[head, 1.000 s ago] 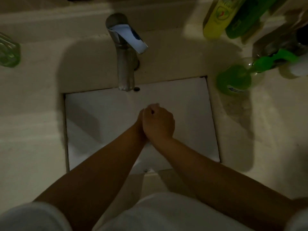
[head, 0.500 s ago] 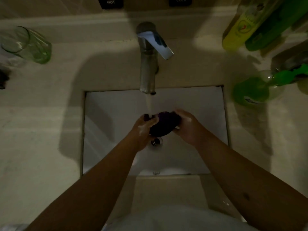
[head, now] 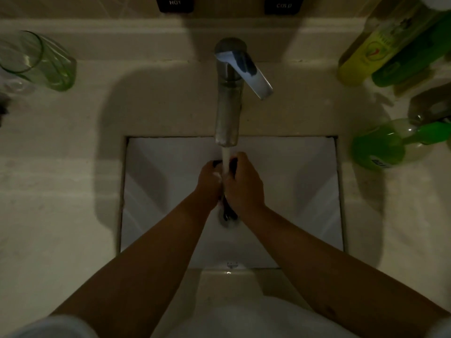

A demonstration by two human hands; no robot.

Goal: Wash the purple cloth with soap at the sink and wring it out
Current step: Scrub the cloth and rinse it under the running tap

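Note:
My left hand (head: 209,181) and my right hand (head: 245,186) press together over the white sink basin (head: 156,191), under the water running from the metal faucet (head: 228,103). Both are closed around the dark purple cloth (head: 229,212), which is mostly hidden between my palms. A bit shows at my fingertips and a dark tail hangs below my hands toward the drain. Some foam clings to my left fingers.
A green glass (head: 41,61) lies on the counter at the back left. Yellow and green bottles (head: 371,52) stand at the back right, with a green soap bottle (head: 388,145) beside the basin. HOT and COLD buttons (head: 175,3) sit on the wall.
The cloth was held spread between my parted hands under the stream; my hands have closed together around it. One second ago no water was running.

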